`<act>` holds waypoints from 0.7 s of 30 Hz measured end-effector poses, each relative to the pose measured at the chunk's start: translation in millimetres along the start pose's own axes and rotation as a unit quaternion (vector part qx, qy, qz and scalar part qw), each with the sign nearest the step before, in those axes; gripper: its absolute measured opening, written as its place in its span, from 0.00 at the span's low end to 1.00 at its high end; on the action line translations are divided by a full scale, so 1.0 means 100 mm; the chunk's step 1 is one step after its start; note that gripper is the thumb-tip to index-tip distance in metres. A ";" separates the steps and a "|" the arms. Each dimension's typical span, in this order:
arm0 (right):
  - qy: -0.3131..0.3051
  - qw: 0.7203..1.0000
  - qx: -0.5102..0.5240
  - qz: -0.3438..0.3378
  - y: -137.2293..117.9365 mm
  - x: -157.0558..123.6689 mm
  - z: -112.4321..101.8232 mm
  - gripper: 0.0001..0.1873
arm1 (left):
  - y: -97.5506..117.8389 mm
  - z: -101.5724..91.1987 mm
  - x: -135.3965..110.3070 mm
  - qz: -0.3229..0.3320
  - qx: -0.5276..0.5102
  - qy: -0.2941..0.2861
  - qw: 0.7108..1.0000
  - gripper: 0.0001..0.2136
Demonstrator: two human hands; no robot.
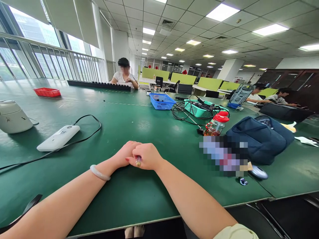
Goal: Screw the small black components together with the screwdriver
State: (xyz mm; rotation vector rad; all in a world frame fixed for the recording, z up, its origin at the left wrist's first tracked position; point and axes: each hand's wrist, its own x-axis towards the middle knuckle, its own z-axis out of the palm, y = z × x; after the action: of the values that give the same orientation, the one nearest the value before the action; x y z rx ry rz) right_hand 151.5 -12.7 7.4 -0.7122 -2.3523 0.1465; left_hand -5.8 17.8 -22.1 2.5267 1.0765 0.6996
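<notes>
Both hands meet over the green table, near its front edge. My right hand is closed around a slim purple stick with a gold-coloured end; only this short end shows below the fingers, so its exact kind is unclear. My left hand lies against the right one and partly behind it. Its fingers are mostly covered, and I cannot tell whether they grip anything. A pale bangle circles the left wrist.
To the left lie a white device with a black strap, a white rounded container and a red tray. Blue and green baskets, a red-lidded jar and a navy bag stand right. A person sits opposite.
</notes>
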 end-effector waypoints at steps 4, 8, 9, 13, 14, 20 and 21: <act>-0.019 0.997 -0.038 -0.061 0.00 0.00 0.09 0.29 | 0.06 -0.03 0.01 -0.015 0.006 -0.014 1.000 0.14; 0.004 0.998 -0.020 -0.052 0.01 0.01 0.06 0.29 | 0.04 -0.03 0.01 -0.014 0.011 -0.013 1.000 0.08; 0.011 0.999 -0.006 -0.040 0.01 0.01 0.03 0.30 | 0.02 -0.02 0.00 -0.009 0.012 -0.010 1.000 0.06; 0.040 0.996 0.075 0.029 0.04 0.00 -0.07 0.31 | -0.01 0.00 0.00 -0.001 0.004 -0.001 1.000 0.09; 0.051 0.993 0.097 0.053 0.06 -0.01 -0.09 0.32 | -0.01 0.00 0.00 -0.006 0.000 -0.001 1.000 0.10; 0.135 0.947 0.238 0.171 0.20 -0.02 -0.12 0.35 | 0.10 -0.07 -0.01 -0.063 0.009 -0.007 0.998 0.13; 0.153 0.935 0.262 0.182 0.22 -0.01 -0.12 0.35 | 0.11 -0.08 -0.01 -0.067 0.009 -0.009 0.998 0.14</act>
State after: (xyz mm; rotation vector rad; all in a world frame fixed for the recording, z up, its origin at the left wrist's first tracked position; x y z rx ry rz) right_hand 169.8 4.1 9.4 -0.8202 -1.7496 0.7399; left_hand -4.9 10.0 -10.6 2.4431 1.2387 0.6310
